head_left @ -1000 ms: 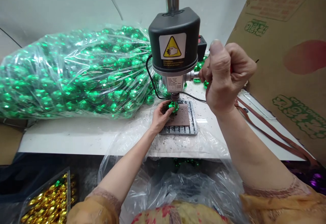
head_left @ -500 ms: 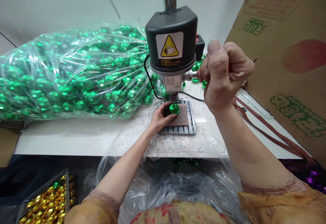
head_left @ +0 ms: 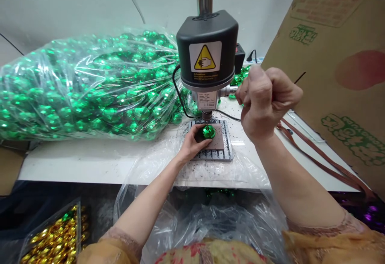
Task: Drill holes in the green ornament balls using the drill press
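Note:
A small drill press (head_left: 207, 47) with a black motor housing and a yellow warning label stands at the middle of the table. Under its chuck (head_left: 207, 115), a shiny green faceted ball (head_left: 208, 132) rests on a brown board (head_left: 218, 142) over the slotted metal base (head_left: 227, 156). My left hand (head_left: 194, 140) pinches the ball from the left between thumb and fingers. The drill bit meets the top of the ball. To the right, my right hand (head_left: 264, 97) is closed in a fist around the press's feed lever, whose grip is mostly hidden.
A big clear bag of green balls (head_left: 90, 91) lies at the left. A cardboard box (head_left: 339, 63) leans on the right, near a brown strap (head_left: 325, 156). Dark shavings surround the base. Clear plastic sheeting (head_left: 222, 216) hangs below the table edge; gold balls (head_left: 54, 236) sit lower left.
My right hand has moved down a little with the lever. The whole view has shifted slightly, and my left hand still holds the green ball under the bit.

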Motion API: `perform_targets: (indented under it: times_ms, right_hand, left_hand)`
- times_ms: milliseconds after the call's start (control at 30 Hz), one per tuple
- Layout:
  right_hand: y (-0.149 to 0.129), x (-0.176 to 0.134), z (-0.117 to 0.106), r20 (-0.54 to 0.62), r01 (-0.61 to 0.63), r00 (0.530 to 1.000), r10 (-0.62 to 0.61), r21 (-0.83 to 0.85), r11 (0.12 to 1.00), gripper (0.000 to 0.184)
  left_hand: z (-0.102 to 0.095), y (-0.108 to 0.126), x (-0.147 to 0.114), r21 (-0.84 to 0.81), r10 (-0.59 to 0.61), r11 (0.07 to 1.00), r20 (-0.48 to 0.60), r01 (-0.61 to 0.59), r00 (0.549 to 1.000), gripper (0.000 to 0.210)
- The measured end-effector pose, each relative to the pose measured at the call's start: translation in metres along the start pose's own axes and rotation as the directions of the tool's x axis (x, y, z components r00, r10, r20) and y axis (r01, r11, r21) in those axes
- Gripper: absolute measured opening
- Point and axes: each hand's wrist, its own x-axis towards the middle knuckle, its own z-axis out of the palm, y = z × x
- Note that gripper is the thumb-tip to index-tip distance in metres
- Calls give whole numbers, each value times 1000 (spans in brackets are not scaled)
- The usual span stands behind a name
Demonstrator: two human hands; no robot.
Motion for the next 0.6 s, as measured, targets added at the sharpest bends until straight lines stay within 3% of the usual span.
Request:
perform_targets:
  times_ms: [300, 500, 600]
  right_hand:
    - [5, -15, -4, -21, 93, 995, -93, 25, 995, 53]
    - [8, -19, -9, 2, 69, 998, -69, -40, 997, 55]
    - [11, -22, -9, -31, 132, 991, -133, -42, 990, 56]
  left_hand:
    - [1, 3, -2, -36, 21, 999, 5, -21, 1000, 56]
    - [2, 3, -3, -38, 25, 999, 5, -25, 1000, 56]
    - [2, 2, -2, -40, 30, 999, 4, -30, 1000, 56]
